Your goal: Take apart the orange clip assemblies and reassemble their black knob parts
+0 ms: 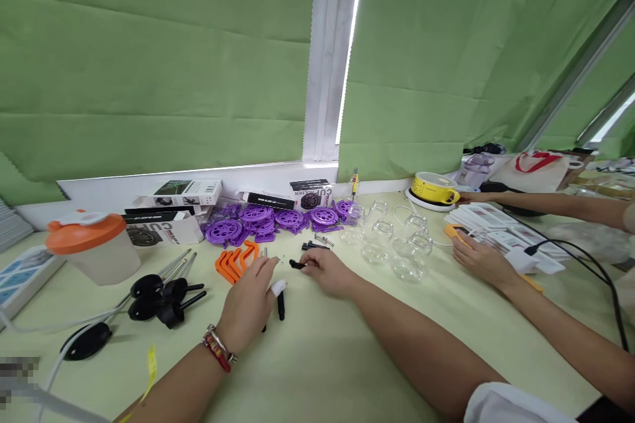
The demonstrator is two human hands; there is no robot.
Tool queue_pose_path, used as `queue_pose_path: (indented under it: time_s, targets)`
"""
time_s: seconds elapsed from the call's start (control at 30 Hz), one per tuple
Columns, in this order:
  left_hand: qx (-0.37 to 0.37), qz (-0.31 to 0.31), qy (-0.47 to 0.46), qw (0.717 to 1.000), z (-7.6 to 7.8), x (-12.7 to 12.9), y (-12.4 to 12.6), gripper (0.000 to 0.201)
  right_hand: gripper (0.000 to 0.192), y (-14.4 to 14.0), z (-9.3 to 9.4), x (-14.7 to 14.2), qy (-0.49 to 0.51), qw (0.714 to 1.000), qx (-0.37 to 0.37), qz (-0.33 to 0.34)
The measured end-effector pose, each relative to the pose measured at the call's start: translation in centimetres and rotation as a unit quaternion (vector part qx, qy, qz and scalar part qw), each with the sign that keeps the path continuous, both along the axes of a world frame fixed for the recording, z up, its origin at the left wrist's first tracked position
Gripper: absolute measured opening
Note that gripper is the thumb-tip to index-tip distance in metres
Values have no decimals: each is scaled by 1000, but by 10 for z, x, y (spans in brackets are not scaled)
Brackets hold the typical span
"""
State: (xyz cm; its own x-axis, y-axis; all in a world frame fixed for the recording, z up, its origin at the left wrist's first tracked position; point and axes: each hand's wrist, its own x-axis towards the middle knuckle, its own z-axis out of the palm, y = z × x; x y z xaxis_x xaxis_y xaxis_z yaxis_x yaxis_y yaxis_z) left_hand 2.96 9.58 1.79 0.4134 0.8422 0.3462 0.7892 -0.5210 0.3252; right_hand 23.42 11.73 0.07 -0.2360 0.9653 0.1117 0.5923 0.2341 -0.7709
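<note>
The right hand [331, 272] pinched a small black part [297, 265] in its fingers while the left hand [248, 304], fingers loosely curled and holding nothing, rested beside black pins [280, 306] on the surface [317, 363].

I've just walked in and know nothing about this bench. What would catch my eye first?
Probably the heap of purple wheels at the back of the table, with orange clips just before it. In the middle, the left hand and right hand meet over small black parts. To the right stand clear glass jars, and another person's hand rests beside them.
</note>
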Motion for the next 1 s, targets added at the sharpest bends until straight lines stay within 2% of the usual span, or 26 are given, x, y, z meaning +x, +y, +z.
queue_pose_path:
  time_s: [0.07,0.17,0.33,0.53,0.57,0.63,0.7,0.73,0.8,0.87,1.0]
  targets:
    - [-31,-64,-83,994,-3,1,-1,36,10,-7,0,-11,127,988,-50,73]
    - [-108,-115,-185,970,-7,2,-1,32,7,-14,0,-20,201,966,-85,140]
    - [-191,-118,-255,940,-7,5,0,28,6,-15,1,-16,180,966,-53,179]
    - [-183,-147,-258,937,-3,8,-3,10,11,-9,1,-8,139,969,-59,195]
    - [-194,-148,-257,935,-3,8,-4,10,11,-5,1,-5,122,973,-56,189]
    - [-214,-150,-249,933,-5,9,-6,10,10,4,3,5,83,988,-19,128]
    - [-213,-151,-236,936,-8,10,-6,11,12,16,3,21,39,997,60,-19]
    - [-205,-150,-231,939,-10,10,-6,11,16,22,2,30,8,991,93,-94]
    - [-188,-148,-223,945,-12,10,-4,13,20,33,-2,47,-72,974,124,-174]
    - [-176,-145,-217,949,-13,10,-2,14,21,42,-8,59,-111,968,123,-188]
    - [-166,-135,-202,956,-10,10,-1,17,21,50,-17,64,-127,973,115,-157]
